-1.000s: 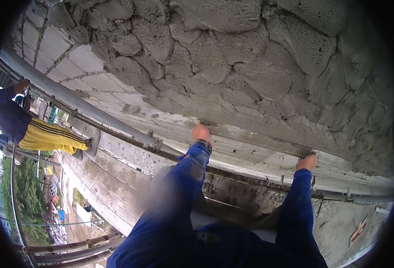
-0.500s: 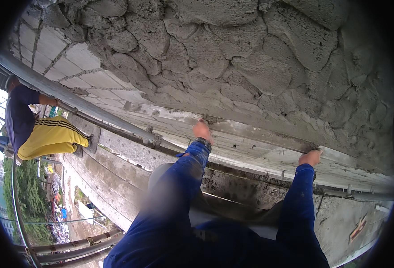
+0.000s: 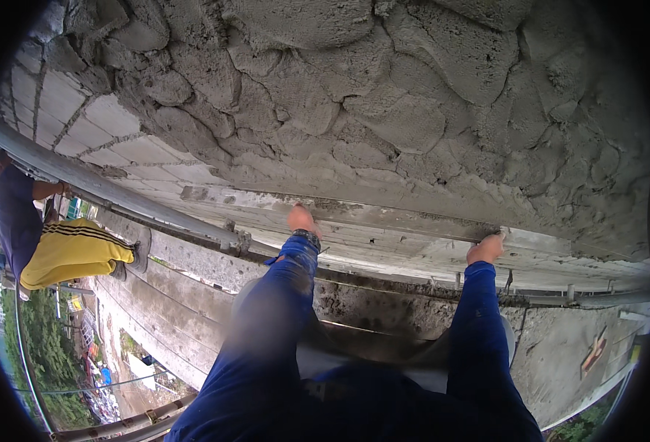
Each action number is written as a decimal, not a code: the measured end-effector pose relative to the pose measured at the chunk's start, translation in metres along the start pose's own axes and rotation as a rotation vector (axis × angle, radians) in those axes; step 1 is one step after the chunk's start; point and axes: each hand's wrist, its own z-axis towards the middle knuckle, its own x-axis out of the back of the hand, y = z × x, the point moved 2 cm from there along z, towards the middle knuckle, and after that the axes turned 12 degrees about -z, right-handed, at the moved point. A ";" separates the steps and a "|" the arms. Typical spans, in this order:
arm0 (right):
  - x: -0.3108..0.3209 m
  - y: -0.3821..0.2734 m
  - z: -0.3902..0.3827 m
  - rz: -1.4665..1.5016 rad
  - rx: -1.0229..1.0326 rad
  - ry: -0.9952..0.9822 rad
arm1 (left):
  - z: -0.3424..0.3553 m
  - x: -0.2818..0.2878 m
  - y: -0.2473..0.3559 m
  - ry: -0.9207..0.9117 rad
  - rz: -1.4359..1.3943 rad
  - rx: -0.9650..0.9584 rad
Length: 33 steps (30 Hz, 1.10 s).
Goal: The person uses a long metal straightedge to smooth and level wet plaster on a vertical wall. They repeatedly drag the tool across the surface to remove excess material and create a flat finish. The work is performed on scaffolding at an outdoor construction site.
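Note:
Both fists grip a long, straight, mortar-smeared straightedge (image 3: 398,219) lying lengthwise along the lower part of the wall. My left hand (image 3: 302,219) is closed on it left of its middle, with a dark band at the wrist. Nearer its right end, my right hand (image 3: 487,249) is closed on it too. Above it, thick grey wet mortar (image 3: 384,96) covers the wall in rough overlapping dabs. A smoother strip of mortar runs directly above the straightedge. The fingers' far sides are hidden.
Bare blocks (image 3: 108,121) show at the upper left. A metal pipe (image 3: 141,202) runs beside the wall above scaffold planks (image 3: 163,295). Another person in yellow trousers (image 3: 82,250) stands at the left. A small wooden-looking object (image 3: 594,351) lies on the right-hand platform.
The whole view has shifted, so wall, co-worker and hands appear farther left. Both hands keep their hold on the straightedge; any slide of it along the wall is too small to tell.

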 end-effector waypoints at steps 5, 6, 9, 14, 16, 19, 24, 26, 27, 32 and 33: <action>0.071 -0.010 0.088 -0.807 0.460 0.158 | -0.078 -0.071 0.004 -0.234 1.412 -0.663; 0.064 -0.003 0.086 -1.261 0.549 0.133 | -0.067 -0.057 0.012 -0.121 1.195 -0.550; 0.039 0.015 0.054 -1.347 0.611 0.102 | -0.031 -0.037 0.041 -0.023 1.052 -0.435; 0.014 -0.011 -0.044 -0.031 0.047 0.039 | -0.037 -0.023 0.020 -0.063 1.451 -0.623; 0.017 -0.019 -0.016 0.001 0.003 0.027 | -0.046 -0.036 0.012 -0.005 1.177 -0.438; 0.035 -0.038 0.012 0.049 0.003 -0.004 | -0.087 -0.066 0.037 -0.140 1.387 -0.436; -0.004 -0.024 -0.113 -0.059 0.057 -0.029 | -0.035 -0.005 0.064 0.068 1.397 -0.429; -0.004 -0.022 -0.105 -0.054 0.042 -0.051 | -0.025 -0.001 0.054 0.049 1.472 -0.433; 0.002 -0.020 -0.095 -0.047 0.017 -0.022 | -0.025 -0.003 0.041 -0.044 1.643 -0.478; 0.019 -0.011 -0.064 -0.057 -0.012 0.059 | -0.047 -0.023 0.020 -0.051 1.426 -0.348; 0.019 -0.007 -0.056 -0.055 0.004 0.070 | -0.048 -0.024 0.021 -0.049 1.409 -0.363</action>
